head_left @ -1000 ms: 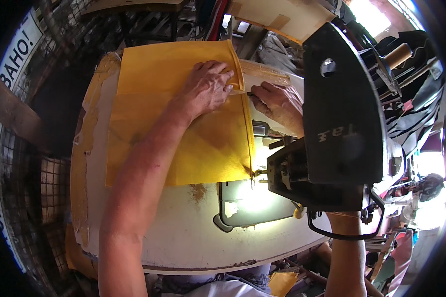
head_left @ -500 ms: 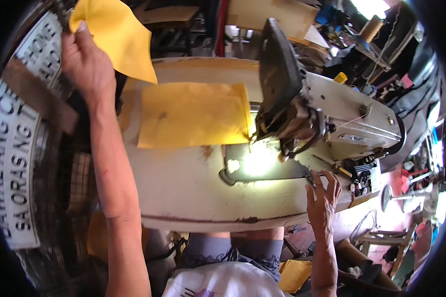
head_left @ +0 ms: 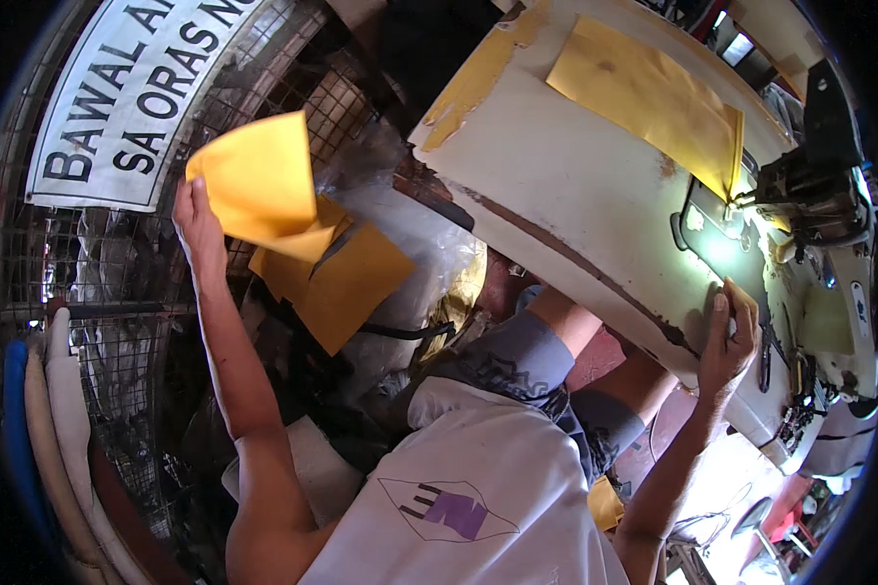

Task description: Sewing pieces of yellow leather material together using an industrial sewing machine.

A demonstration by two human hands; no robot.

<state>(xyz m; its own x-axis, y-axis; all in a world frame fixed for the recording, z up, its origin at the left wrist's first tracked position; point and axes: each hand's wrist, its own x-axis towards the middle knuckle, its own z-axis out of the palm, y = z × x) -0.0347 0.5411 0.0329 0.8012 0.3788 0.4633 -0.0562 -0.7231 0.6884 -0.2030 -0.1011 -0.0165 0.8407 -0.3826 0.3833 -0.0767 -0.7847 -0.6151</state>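
My left hand (head_left: pixel 201 226) is closed on the edge of a yellow fabric piece (head_left: pixel 259 185), pinched by thumb and fingers, held up to the left of the table. Below it, more yellow pieces (head_left: pixel 353 288) lie in a loose pile on a plastic-wrapped bundle. My right hand (head_left: pixel 730 336) rests on the sewing table near the front edge, fingers stretched out, beside the lit needle area. Another yellow piece (head_left: pixel 649 93) lies flat on the table, one corner at the needle of the sewing machine (head_left: pixel 815 200).
The worn sewing table (head_left: pixel 556 200) has chipped edges. A wire grid (head_left: pixel 332 107) with a white sign (head_left: pixel 132 107) stands on the left, and rolled materials (head_left: pixel 63 409) lean at the lower left. A dark slim tool (head_left: pixel 766 356) lies right of my right hand.
The view has turned left and down, bringing the pile into sight. My left hand has lowered the yellow piece toward the pile. The piece at the needle stays there.
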